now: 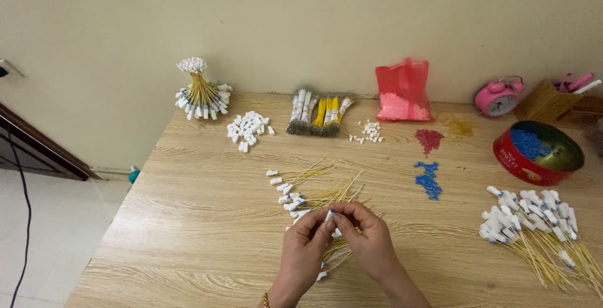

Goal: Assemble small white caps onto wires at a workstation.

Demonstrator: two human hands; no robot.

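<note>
Red tin [524, 163] of blue beads [526, 143]

Loose wires [326, 192] centre of surface [188, 220]; tin [537, 153] far right; finished wire pile [540, 232] before tin; bag [402, 91] behind.

Bare forearms; gold bracelet [266, 299] on left wrist.
</note>
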